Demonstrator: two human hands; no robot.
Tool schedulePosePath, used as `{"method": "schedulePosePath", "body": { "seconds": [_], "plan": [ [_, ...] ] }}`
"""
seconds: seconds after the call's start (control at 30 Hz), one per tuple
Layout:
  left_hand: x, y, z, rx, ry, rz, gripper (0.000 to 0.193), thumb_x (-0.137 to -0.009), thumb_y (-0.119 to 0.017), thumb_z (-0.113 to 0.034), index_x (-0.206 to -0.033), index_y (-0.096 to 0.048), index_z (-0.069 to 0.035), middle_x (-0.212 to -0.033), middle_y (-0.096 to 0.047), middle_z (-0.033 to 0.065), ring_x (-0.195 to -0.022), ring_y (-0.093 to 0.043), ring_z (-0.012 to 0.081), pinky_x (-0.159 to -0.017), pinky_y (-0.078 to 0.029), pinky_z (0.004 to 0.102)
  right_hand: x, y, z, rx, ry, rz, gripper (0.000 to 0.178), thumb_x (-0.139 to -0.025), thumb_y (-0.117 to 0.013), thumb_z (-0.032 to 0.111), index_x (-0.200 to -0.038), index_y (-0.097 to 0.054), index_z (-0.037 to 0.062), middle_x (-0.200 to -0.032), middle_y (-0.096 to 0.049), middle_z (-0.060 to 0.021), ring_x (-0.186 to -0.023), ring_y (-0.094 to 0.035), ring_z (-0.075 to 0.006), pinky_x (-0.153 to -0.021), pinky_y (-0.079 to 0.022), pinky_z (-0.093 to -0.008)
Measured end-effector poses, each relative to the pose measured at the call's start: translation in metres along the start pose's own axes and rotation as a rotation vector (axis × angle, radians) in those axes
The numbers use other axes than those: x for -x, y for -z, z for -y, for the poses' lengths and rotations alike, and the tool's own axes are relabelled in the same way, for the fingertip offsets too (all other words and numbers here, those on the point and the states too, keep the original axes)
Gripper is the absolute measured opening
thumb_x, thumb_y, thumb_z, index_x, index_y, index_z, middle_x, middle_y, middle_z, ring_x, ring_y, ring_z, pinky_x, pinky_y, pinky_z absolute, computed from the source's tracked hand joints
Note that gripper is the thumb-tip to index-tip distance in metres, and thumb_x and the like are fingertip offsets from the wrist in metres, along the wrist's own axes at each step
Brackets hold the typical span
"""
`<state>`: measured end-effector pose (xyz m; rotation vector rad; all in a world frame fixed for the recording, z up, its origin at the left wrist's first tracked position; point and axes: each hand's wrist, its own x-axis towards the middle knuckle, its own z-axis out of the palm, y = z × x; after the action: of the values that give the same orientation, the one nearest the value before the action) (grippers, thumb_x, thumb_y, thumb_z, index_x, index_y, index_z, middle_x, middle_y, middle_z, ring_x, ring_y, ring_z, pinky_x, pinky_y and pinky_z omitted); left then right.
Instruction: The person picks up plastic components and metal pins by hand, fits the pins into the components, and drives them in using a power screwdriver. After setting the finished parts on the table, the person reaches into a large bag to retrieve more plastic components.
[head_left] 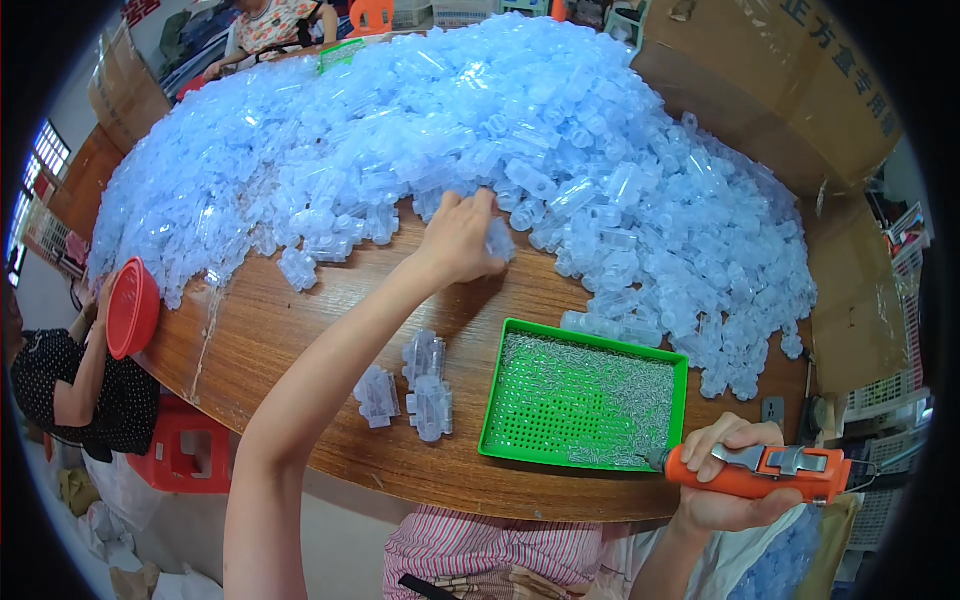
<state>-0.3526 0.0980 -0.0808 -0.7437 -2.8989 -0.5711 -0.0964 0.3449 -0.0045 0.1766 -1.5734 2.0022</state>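
Observation:
My left hand (464, 240) reaches out to the near edge of a big heap of clear plastic parts (450, 110). Its fingers are curled round one clear plastic part (500, 241), partly hidden by the hand. In my right hand (725, 470) lies an orange electric screwdriver (750, 474), gripped along its body with the lever on top. The tool's tip points left, at the lower right corner of a green tray (683, 400). Many small silvery screws (640, 400) are spread over the tray's perforated bottom. Several clear parts (428, 388) stand on the table left of the tray.
The brown wooden table (340, 440) curves along its near edge. At the left a person (85, 380) holds a red basin (134, 308), beside a red stool (190, 450). Another person (275, 30) sits at the far side. Large cardboard boxes (770, 90) border the heap on the right.

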Motion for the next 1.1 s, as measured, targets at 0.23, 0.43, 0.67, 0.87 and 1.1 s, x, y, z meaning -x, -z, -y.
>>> {"method": "schedulePosePath", "body": {
  "seconds": [0.23,0.43,0.67,0.87,1.1],
  "plan": [
    [0.086,0.043,-0.066,0.523,0.005,-0.105,0.076,-0.062,-0.083,-0.020,-0.125,-0.043,-0.002,-0.116,-0.039,0.0135,-0.105,-0.050,0.0260,-0.087,-0.048,0.0357,-0.003,0.000,-0.008,-0.033,-0.050,0.010,0.080,-0.075,-0.043,0.081,-0.087,-0.052,0.0025,-0.055,-0.045,-0.0048,-0.047,-0.047,-0.0151,-0.044,-0.042,-0.0276],
    [0.175,0.073,-0.126,1.295,0.332,0.344,0.073,-0.058,-0.090,-0.016,-0.109,-0.038,-0.010,-0.095,-0.057,0.0023,-0.086,-0.059,0.0090,-0.072,-0.051,0.0239,-0.004,0.003,-0.029,-0.073,-0.110,0.107,0.086,-0.073,-0.044,0.082,-0.092,-0.053,-0.0005,-0.061,-0.050,-0.0081,-0.053,-0.050,-0.0149,-0.050,-0.043,-0.0284],
    [0.228,0.013,-0.163,1.680,0.556,0.549,0.035,-0.091,-0.060,-0.008,-0.118,-0.039,-0.004,-0.102,-0.056,0.0026,-0.092,-0.055,0.0058,-0.075,-0.047,0.0204,0.001,0.004,-0.061,-0.117,-0.085,0.179,0.086,-0.071,-0.044,0.084,-0.094,-0.055,0.0012,-0.063,-0.053,-0.0061,-0.056,-0.052,-0.0158,-0.054,-0.044,-0.0291],
    [0.222,-0.002,-0.176,1.753,0.720,0.464,0.034,-0.088,-0.062,-0.002,-0.118,-0.047,0.003,-0.110,-0.062,0.0096,-0.100,-0.059,0.0115,-0.086,-0.050,0.0245,-0.002,0.010,-0.069,-0.119,-0.067,0.212,0.086,-0.073,-0.041,0.084,-0.094,-0.055,0.0013,-0.062,-0.052,-0.0068,-0.055,-0.051,-0.0155,-0.055,-0.044,-0.0295],
    [0.218,-0.011,-0.183,1.734,0.728,0.346,0.037,-0.087,-0.063,-0.002,-0.120,-0.049,0.005,-0.110,-0.063,0.0109,-0.099,-0.061,0.0126,-0.087,-0.051,0.0244,-0.004,0.011,-0.073,-0.128,-0.041,0.212,0.088,-0.071,-0.038,0.086,-0.092,-0.054,0.0019,-0.061,-0.051,-0.0070,-0.055,-0.051,-0.0159,-0.055,-0.044,-0.0300]
  ]
}}
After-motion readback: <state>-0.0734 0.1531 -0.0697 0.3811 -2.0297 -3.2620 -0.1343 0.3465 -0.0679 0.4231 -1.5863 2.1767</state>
